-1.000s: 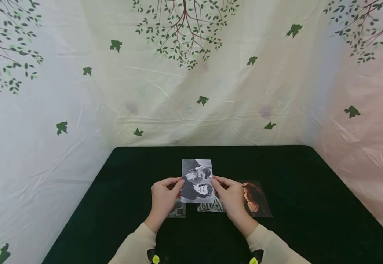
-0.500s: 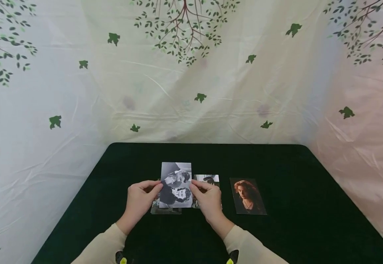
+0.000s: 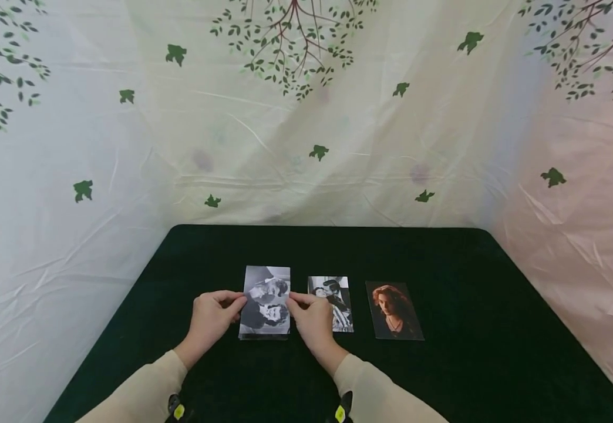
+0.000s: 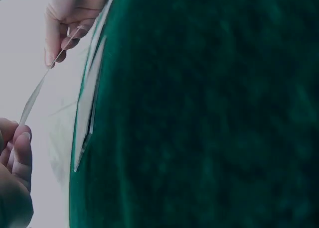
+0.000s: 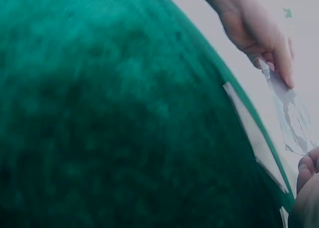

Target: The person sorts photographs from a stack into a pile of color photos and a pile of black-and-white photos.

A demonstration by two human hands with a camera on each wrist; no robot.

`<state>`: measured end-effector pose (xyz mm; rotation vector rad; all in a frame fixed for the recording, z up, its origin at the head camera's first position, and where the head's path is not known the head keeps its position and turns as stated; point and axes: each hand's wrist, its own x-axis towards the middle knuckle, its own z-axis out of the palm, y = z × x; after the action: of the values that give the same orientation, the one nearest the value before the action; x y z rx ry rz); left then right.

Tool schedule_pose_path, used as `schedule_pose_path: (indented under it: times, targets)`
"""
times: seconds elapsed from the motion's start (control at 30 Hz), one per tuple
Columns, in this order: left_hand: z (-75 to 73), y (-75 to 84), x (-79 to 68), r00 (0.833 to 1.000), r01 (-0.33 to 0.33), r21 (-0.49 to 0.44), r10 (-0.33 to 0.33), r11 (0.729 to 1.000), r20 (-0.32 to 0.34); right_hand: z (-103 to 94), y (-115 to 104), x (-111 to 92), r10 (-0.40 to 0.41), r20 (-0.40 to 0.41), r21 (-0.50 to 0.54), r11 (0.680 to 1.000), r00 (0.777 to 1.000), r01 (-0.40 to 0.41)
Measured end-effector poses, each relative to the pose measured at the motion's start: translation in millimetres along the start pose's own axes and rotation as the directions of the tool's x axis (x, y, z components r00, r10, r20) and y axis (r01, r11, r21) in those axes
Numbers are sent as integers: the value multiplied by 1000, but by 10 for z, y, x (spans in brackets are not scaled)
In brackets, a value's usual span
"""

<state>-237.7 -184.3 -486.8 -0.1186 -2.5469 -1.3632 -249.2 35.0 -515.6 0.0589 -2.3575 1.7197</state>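
Black-and-white photo (image 3: 266, 301) raised off the table (image 3: 475, 376), left of centre; left hand (image 3: 208, 320) and right hand (image 3: 315, 326) pinch opposite side edges. Probably light, springy, easily creased; edge grip suits it.

A: what's that backdrop (image 3: 359, 123) behind the table (image 3: 497, 352)?
B: pale creased fabric, leafy branches (image 3: 301, 41) up top, green leaf shapes (image 3: 470, 42) scattered below.
A: and the table?
B: dark green, kinda velvety, rounded far corners (image 3: 482, 235).

Photos (image 3: 266, 301) (image 3: 336, 301) (image 3: 394, 311) (image 3: 264, 337): four, one mostly hidden. Grips (image 3: 211, 317) (image 3: 314, 323): two. Sleeves (image 3: 136, 389) (image 3: 386, 389): two. Wrist devices (image 3: 178, 409) (image 3: 341, 411): two. Table (image 3: 475, 364): one.
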Motion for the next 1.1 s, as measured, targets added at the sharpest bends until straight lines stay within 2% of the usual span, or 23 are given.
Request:
schedule_pose_path:
  times: [0.17,0.37,0.7,0.87,1.1]
  targets:
    - [-5,-83,16,999,14,39,-15,999,30,12,-25,10,-43,37,-109,993,998,47]
    - [-22,-146,34,997,22,87,-27,996,65,25,-75,22,-74,97,-182,979,992,91]
    - [-32,-173,92,988,53,152,-75,987,138,68,-72,14,-60,114,-248,965,992,87]
    - [-38,-156,159,981,52,172,-83,984,178,86,-65,8,-10,106,-284,958,994,40]
    - [0,-182,193,964,93,176,-133,980,232,96,-36,17,27,112,-318,948,993,11]
